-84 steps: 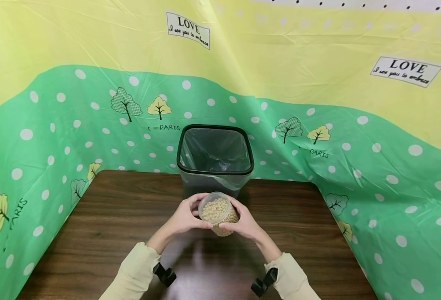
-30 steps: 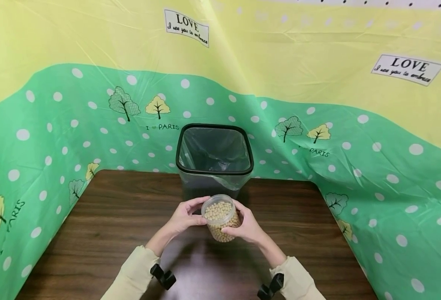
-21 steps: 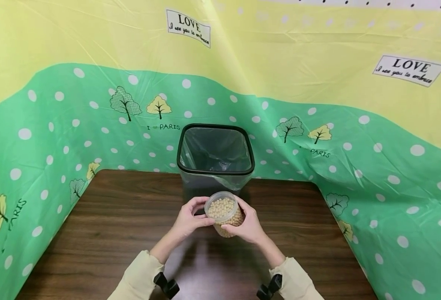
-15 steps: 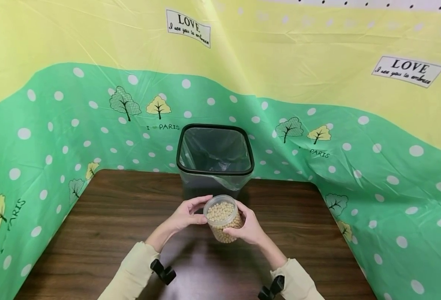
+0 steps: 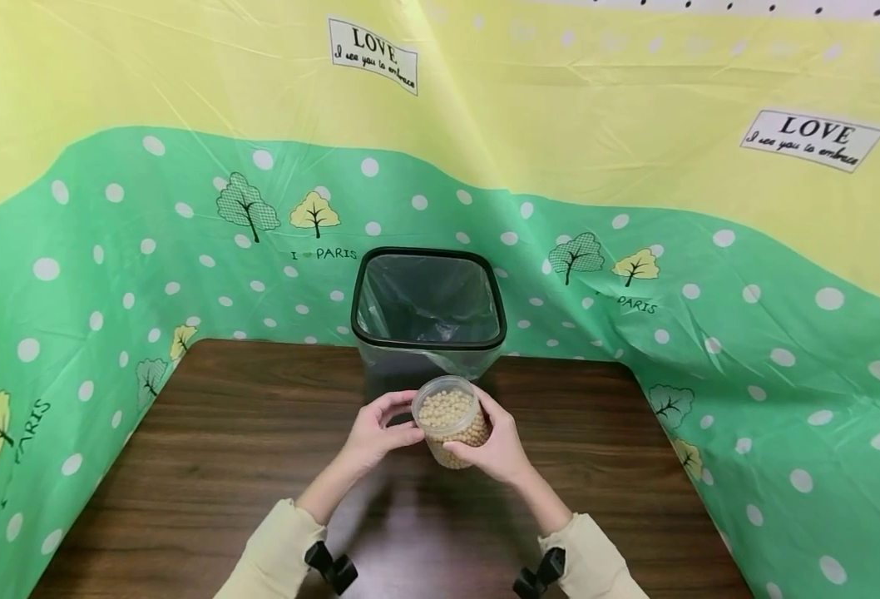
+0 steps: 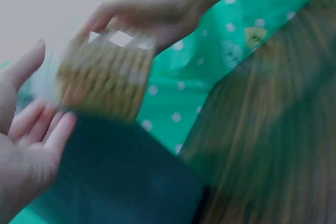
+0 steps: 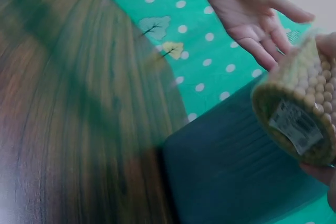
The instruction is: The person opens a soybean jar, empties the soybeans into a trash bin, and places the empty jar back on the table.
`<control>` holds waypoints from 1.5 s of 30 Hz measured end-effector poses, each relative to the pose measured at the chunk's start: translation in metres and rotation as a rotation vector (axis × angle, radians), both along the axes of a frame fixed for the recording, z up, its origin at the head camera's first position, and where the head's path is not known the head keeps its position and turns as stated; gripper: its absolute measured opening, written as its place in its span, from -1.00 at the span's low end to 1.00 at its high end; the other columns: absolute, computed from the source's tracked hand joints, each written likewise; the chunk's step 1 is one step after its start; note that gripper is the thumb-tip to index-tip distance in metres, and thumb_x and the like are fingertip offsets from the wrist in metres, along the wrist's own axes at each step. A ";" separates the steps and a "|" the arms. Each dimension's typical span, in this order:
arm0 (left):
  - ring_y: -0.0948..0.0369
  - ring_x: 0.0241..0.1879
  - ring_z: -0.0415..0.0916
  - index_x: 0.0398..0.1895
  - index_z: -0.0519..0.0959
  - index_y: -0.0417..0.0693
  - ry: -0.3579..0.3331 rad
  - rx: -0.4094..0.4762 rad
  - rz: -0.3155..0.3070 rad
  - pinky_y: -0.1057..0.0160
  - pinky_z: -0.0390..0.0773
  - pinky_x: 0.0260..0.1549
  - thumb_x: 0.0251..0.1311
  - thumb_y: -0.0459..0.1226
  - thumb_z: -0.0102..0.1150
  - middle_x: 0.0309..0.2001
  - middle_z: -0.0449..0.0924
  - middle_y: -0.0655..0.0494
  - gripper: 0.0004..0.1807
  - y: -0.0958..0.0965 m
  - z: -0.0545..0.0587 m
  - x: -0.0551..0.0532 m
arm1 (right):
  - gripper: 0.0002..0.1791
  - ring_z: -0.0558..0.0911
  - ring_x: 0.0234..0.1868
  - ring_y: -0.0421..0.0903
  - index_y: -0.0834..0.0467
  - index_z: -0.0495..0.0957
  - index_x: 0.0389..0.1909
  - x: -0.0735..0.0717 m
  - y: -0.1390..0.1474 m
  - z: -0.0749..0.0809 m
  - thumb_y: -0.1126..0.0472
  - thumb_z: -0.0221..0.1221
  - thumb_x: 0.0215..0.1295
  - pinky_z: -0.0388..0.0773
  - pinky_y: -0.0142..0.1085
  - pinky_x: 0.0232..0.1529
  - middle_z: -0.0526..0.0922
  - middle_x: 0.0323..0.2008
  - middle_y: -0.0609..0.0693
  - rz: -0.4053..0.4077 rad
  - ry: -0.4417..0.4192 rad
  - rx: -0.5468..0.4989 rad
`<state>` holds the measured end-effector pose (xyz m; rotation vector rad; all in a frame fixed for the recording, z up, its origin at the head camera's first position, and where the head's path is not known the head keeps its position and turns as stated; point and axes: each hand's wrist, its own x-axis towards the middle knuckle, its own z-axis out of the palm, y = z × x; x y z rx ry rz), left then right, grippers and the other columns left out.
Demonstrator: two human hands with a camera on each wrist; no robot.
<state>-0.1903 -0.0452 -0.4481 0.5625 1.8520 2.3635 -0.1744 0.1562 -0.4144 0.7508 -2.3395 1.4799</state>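
Note:
A clear plastic jar [image 5: 455, 420] full of small round beige beans, like soybeans, is held up in front of the bin, its top leaning to the left. My right hand [image 5: 503, 445] grips it from the right, thumb across the front. On the left side, my left hand [image 5: 373, 433] has its fingertips right at the jar's rim. The left wrist view shows that hand [image 6: 29, 153] with fingers and thumb spread beside the jar, not wrapped round it. A white barcode sticker [image 7: 296, 125] on the jar's base faces the right wrist camera.
A dark square bin [image 5: 428, 344] with a black rim and a clear liner stands behind the hands at the back of the brown wooden table [image 5: 208, 433]. Behind and along both sides hangs a green and yellow printed cloth [image 5: 709, 349]. Each forearm wears a black strap mount.
The jar has shifted slightly right, dipping, rising and tilting between frames. My left hand, closer round the jar at first, now lies looser beside it. The bin has stayed in place.

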 end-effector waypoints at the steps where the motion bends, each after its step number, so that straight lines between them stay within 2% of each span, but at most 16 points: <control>1: 0.25 0.04 0.39 0.13 0.31 -0.46 0.014 0.006 -0.051 0.17 0.46 -0.02 -0.09 -0.40 0.35 0.13 0.32 -0.34 -0.32 -0.003 0.000 -0.003 | -0.18 0.53 -0.10 -0.06 0.44 0.30 0.13 -0.001 0.002 0.000 0.45 0.39 -0.30 0.45 -0.41 -0.10 0.51 -0.06 0.31 0.034 -0.034 -0.016; 4: 0.30 0.10 0.35 0.19 0.23 -0.48 0.061 0.011 -0.180 0.15 0.40 0.05 -0.05 -0.29 0.35 0.19 0.23 -0.38 -0.23 -0.009 -0.002 -0.009 | -0.19 0.50 -0.10 -0.18 0.48 0.26 0.14 -0.001 0.005 0.001 0.50 0.34 -0.26 0.44 -0.44 -0.10 0.49 -0.06 0.34 0.129 -0.107 -0.035; 6: 0.31 0.12 0.33 0.22 0.19 -0.49 0.092 0.015 -0.217 0.16 0.40 0.04 -0.06 -0.24 0.35 0.21 0.18 -0.41 -0.17 -0.009 -0.003 -0.009 | -0.18 0.49 -0.08 -0.18 0.47 0.26 0.15 0.000 0.005 0.002 0.49 0.36 -0.27 0.42 -0.44 -0.07 0.48 -0.04 0.33 0.144 -0.109 -0.019; 8: 0.30 0.11 0.35 0.20 0.21 -0.50 0.098 0.024 -0.179 0.19 0.44 0.00 -0.10 -0.24 0.38 0.20 0.19 -0.43 -0.17 -0.006 -0.003 -0.007 | -0.16 0.50 -0.06 -0.10 0.45 0.28 0.14 0.001 0.003 0.003 0.45 0.39 -0.31 0.43 -0.40 -0.05 0.49 -0.03 0.31 0.101 -0.058 0.016; 12: 0.29 0.07 0.39 0.16 0.28 -0.48 0.061 0.026 -0.021 0.26 0.50 -0.09 -0.13 -0.34 0.39 0.17 0.27 -0.37 -0.24 0.003 -0.003 0.001 | -0.11 0.53 -0.07 0.07 0.38 0.34 0.11 0.006 -0.004 0.005 0.31 0.48 -0.41 0.44 -0.34 -0.05 0.52 -0.04 0.24 -0.076 0.072 0.083; 14: 0.29 0.04 0.41 0.14 0.29 -0.49 0.035 0.043 0.010 0.28 0.52 -0.13 -0.14 -0.41 0.38 0.15 0.30 -0.35 -0.27 0.004 -0.003 0.004 | -0.12 0.54 -0.09 0.09 0.39 0.35 0.10 0.007 -0.006 0.006 0.31 0.47 -0.40 0.46 -0.33 -0.07 0.53 -0.05 0.25 -0.096 0.077 0.068; 16: 0.29 0.00 0.44 0.11 0.30 -0.53 0.040 0.049 -0.015 0.30 0.53 -0.16 -0.10 -0.43 0.34 0.12 0.35 -0.32 -0.33 0.000 -0.002 0.004 | -0.15 0.54 -0.12 0.05 0.41 0.34 0.10 0.006 -0.003 0.005 0.37 0.45 -0.38 0.46 -0.35 -0.10 0.53 -0.07 0.27 -0.046 0.034 0.017; 21: 0.28 -0.01 0.46 0.15 0.26 -0.52 0.099 0.049 -0.177 0.29 0.54 -0.16 -0.04 -0.28 0.33 0.13 0.34 -0.30 -0.27 -0.010 0.000 -0.002 | -0.21 0.52 -0.14 -0.17 0.35 0.31 0.15 -0.005 0.011 -0.010 0.37 0.38 -0.21 0.48 -0.36 -0.15 0.53 -0.11 0.24 0.188 -0.132 -0.084; 23: 0.27 0.00 0.45 0.17 0.24 -0.51 0.110 0.057 -0.192 0.27 0.52 -0.12 -0.06 -0.26 0.35 0.16 0.29 -0.35 -0.23 -0.009 0.000 -0.002 | -0.21 0.51 -0.12 -0.19 0.28 0.31 0.18 -0.007 0.013 -0.017 0.31 0.39 -0.18 0.48 -0.36 -0.13 0.53 -0.08 0.19 0.200 -0.133 -0.076; 25: 0.22 0.00 0.46 0.15 0.27 -0.51 0.095 0.066 -0.126 0.24 0.53 -0.14 -0.10 -0.33 0.37 0.15 0.27 -0.40 -0.25 -0.005 0.002 0.001 | -0.17 0.51 -0.09 -0.15 0.23 0.31 0.19 -0.006 0.010 -0.020 0.27 0.41 -0.23 0.48 -0.33 -0.10 0.52 -0.05 0.15 0.133 -0.064 -0.047; 29: 0.04 0.03 0.43 0.09 0.35 -0.47 0.065 0.037 0.078 0.17 0.53 -0.15 -0.17 -0.50 0.36 0.10 0.35 -0.37 -0.34 0.008 0.006 0.010 | -0.06 0.51 -0.03 -0.09 0.14 0.32 0.20 -0.004 0.002 -0.025 0.13 0.49 -0.36 0.45 -0.30 -0.06 0.51 0.01 0.04 -0.128 0.119 0.056; 31: 0.01 0.04 0.42 0.09 0.36 -0.43 0.041 0.014 0.131 0.19 0.54 -0.16 -0.19 -0.53 0.35 0.10 0.36 -0.32 -0.35 0.012 0.008 0.012 | -0.03 0.51 -0.03 -0.07 0.16 0.32 0.20 -0.004 0.000 -0.025 0.14 0.50 -0.40 0.45 -0.30 -0.06 0.51 0.02 0.05 -0.192 0.148 0.071; 34: 0.10 -0.02 0.46 0.09 0.34 -0.46 0.047 0.002 0.102 0.23 0.55 -0.17 -0.16 -0.55 0.32 0.08 0.36 -0.35 -0.36 0.009 0.010 0.011 | -0.07 0.52 -0.06 -0.07 0.26 0.32 0.18 -0.002 0.002 -0.018 0.24 0.49 -0.37 0.45 -0.34 -0.08 0.52 -0.01 0.14 -0.132 0.112 0.027; 40: 0.30 -0.05 0.44 0.18 0.23 -0.47 0.118 -0.046 -0.125 0.26 0.54 -0.17 -0.13 -0.38 0.38 0.12 0.30 -0.36 -0.22 -0.007 0.011 -0.001 | -0.18 0.49 -0.08 -0.14 0.45 0.28 0.14 0.008 0.004 0.013 0.45 0.37 -0.29 0.42 -0.43 -0.08 0.50 -0.06 0.32 0.148 -0.066 -0.042; 42: 0.27 -0.02 0.43 0.19 0.23 -0.45 0.129 -0.046 -0.156 0.20 0.54 -0.15 -0.14 -0.30 0.41 0.14 0.28 -0.36 -0.18 -0.007 0.010 -0.001 | -0.16 0.50 -0.07 -0.09 0.43 0.29 0.14 0.010 0.002 0.014 0.46 0.38 -0.32 0.42 -0.42 -0.06 0.50 -0.05 0.30 0.141 -0.060 -0.027; 45: 0.21 0.01 0.41 0.17 0.29 -0.41 0.120 -0.044 -0.074 0.15 0.53 -0.14 -0.18 -0.30 0.43 0.13 0.32 -0.34 -0.19 -0.001 0.009 0.003 | -0.13 0.51 -0.07 -0.03 0.37 0.32 0.13 0.007 -0.002 0.004 0.33 0.46 -0.35 0.44 -0.36 -0.07 0.52 -0.04 0.24 0.023 0.060 0.029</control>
